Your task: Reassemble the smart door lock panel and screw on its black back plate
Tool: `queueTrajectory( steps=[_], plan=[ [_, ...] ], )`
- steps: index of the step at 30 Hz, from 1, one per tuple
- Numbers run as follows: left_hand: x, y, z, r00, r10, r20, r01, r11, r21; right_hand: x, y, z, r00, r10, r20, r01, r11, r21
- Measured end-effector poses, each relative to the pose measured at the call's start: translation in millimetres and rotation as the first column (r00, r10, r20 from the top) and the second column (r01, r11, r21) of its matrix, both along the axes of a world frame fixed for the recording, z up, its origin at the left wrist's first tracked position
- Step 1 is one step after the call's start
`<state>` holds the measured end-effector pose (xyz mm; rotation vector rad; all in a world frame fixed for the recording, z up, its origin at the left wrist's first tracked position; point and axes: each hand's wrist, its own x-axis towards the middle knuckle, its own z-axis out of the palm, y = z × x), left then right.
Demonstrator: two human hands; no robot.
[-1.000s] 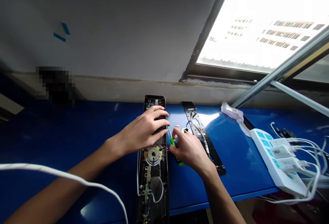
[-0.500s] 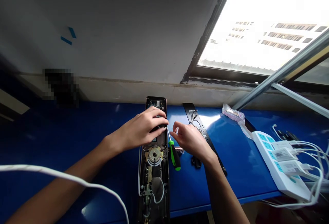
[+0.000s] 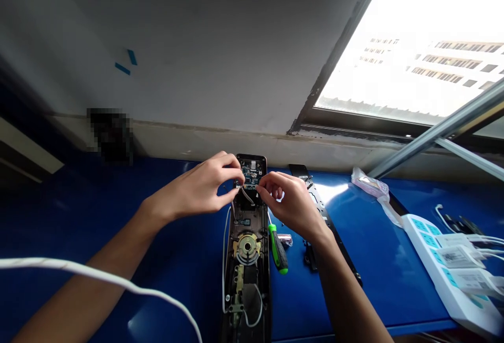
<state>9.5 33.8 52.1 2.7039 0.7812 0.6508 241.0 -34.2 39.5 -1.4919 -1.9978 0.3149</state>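
Note:
A long dark housing (image 3: 244, 217) lies open on the table, its inner parts exposed. It looks like an electronic door lock panel. A circuit board (image 3: 252, 175) sits at its far end. My left hand (image 3: 205, 183) pinches at the board's lower left edge, on the small plug of a thin cable (image 3: 247, 196). At the board's lower right, my right hand (image 3: 289, 196) has thumb and forefinger close together; whatever is between them is too small to make out. A green and black screwdriver (image 3: 277, 251) lies along the housing's right side. Closer to me is a round brass-coloured part (image 3: 247, 247).
A long black perforated plate (image 3: 334, 238) lies right of the housing, beside small black parts (image 3: 310, 256). Farther right are a plastic-wrapped packet (image 3: 370, 184) and a white power strip (image 3: 429, 259) with plugged-in chargers. A white cable (image 3: 98, 277) crosses the foreground at left.
My left hand has drawn back to the board's left edge, uncovering the board. My right hand has come left from beside the housing to the board. The camera view has shifted slightly.

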Motion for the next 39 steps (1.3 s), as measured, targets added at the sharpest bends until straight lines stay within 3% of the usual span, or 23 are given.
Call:
queueTrajectory(
  steps=[4, 8, 17, 21, 23, 25, 32, 35, 39],
  plan=[
    [-12.9, 5.3, 5.8, 0.994, 0.068, -0.088, -0.077, 0.991, -0.108, -7.2, 2.4, -3.3, 0.997, 0.066, 0.028, -0.066, 0.998, 0.020],
    [-18.7, 12.8, 1.3, 0.984, -0.019, -0.176, -0.021, 0.974, -0.225, -13.9, 7.6, -10.6, 0.995, 0.082, 0.051, -0.084, 0.996, 0.042],
    [-9.5, 16.2, -4.3, 0.988, -0.037, -0.153, 0.000, 0.973, -0.232, -13.1, 6.2, -12.4, 0.997, 0.071, 0.018, -0.072, 0.995, 0.066],
    [-13.2, 16.9, -4.7, 0.971, 0.118, -0.209, -0.170, 0.953, -0.251, -12.7, 4.5, -12.7, 0.997, 0.081, 0.001, -0.081, 0.995, 0.061],
    [-12.7, 17.7, -9.0, 0.929, 0.190, -0.316, -0.284, 0.915, -0.285, -13.6, 4.4, -13.4, 0.997, 0.079, -0.004, -0.078, 0.995, 0.058],
    [-8.5, 17.4, -17.1, 0.894, 0.175, -0.412, -0.332, 0.877, -0.348, -14.2, 4.4, -14.2, 0.997, 0.077, -0.006, -0.076, 0.995, 0.059],
    [15.3, 14.4, -52.6, 0.900, 0.117, -0.420, -0.319, 0.833, -0.452, -13.5, 4.5, -13.7, 0.995, 0.095, -0.007, -0.094, 0.993, 0.073],
    [11.3, 18.5, -46.1, 0.917, 0.074, -0.392, -0.280, 0.819, -0.501, -13.4, 4.7, -10.6, 0.995, 0.094, -0.011, -0.093, 0.991, 0.099],
    [-3.3, 18.6, -19.1, 0.967, 0.101, -0.235, -0.219, 0.806, -0.550, -13.3, 6.8, -3.6, 0.995, 0.102, -0.019, -0.099, 0.986, 0.132]
  ],
)
